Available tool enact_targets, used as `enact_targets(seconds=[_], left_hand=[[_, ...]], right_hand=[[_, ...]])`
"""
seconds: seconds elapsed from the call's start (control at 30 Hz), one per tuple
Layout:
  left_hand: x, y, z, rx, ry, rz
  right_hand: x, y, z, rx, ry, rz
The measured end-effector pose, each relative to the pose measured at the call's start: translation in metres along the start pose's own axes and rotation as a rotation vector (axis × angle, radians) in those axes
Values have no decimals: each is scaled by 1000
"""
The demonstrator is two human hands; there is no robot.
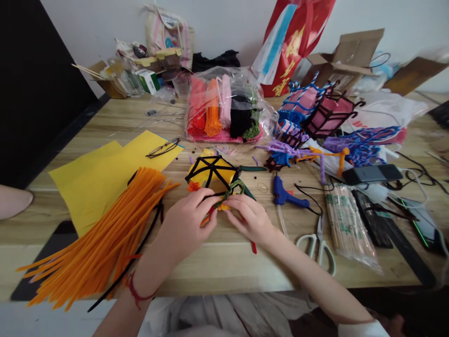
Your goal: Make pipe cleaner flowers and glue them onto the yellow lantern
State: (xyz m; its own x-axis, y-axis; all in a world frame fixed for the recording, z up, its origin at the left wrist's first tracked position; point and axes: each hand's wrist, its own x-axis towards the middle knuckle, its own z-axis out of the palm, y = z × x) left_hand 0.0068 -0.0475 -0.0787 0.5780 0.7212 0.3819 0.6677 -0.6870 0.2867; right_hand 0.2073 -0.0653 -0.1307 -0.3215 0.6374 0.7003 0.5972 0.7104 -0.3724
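Note:
Both hands meet at the middle of the table, fingertips pinched round a small bundle of green pipe cleaners (234, 187) with yellow and orange bits below it. My left hand (189, 224) is closed on it from the left, its fingers hiding part of the piece. From the right, my right hand (250, 217) pinches the same piece. Just beyond my fingers stands a lantern (214, 169) of black pipe cleaners over yellow paper, with a small orange flower (193, 186) near its left side. Whether the green piece is joined to the lantern I cannot tell.
Orange pipe cleaners (105, 243) lie left on yellow sheets (87, 168), near glasses (163, 148). A blue glue gun (287, 194), scissors (319, 243) and bagged sticks (349, 220) lie right. Behind are a bag of pipe cleaners (224, 105) and pink lanterns (328, 114).

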Motion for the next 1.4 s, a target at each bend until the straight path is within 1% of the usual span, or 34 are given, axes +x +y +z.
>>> enact_targets(seconds=[0.1,0.27,0.37,0.53,0.63,0.83,0.9,0.97,1.0,1.13,1.2,1.27,1.3,1.37,1.4], left_hand=[[-2,3,8,21,69,-42],[-2,12,16,-27,156,-140],[1,17,17,-18,166,-179],[4,21,14,34,137,-233],[4,23,13,91,138,-221],[1,24,17,200,163,-116],[0,24,19,213,165,-105],[1,23,20,217,164,-102],[1,23,20,217,162,-102],[2,22,18,200,166,-95],[2,23,17,178,175,-82],[1,23,17,151,182,-70],[0,23,17,135,191,-69],[0,22,18,89,216,-79],[-1,22,18,62,227,-87]], right_hand=[[1,-2,-1,58,-9,37],[3,-2,-5,161,-6,95],[2,0,-6,184,-11,106],[2,0,-8,214,-53,101],[5,-3,-10,230,-45,127],[8,-15,-7,254,33,331],[7,-19,-6,225,60,352],[5,-22,-8,160,45,296],[6,-23,-10,107,9,240],[15,-25,-23,-200,-231,-42],[22,-25,-29,-303,-303,-148],[28,-25,-32,-336,-336,-188],[29,-24,-33,-326,-348,-183],[29,-23,-34,-255,-349,-128],[28,-22,-34,-201,-326,-85]])
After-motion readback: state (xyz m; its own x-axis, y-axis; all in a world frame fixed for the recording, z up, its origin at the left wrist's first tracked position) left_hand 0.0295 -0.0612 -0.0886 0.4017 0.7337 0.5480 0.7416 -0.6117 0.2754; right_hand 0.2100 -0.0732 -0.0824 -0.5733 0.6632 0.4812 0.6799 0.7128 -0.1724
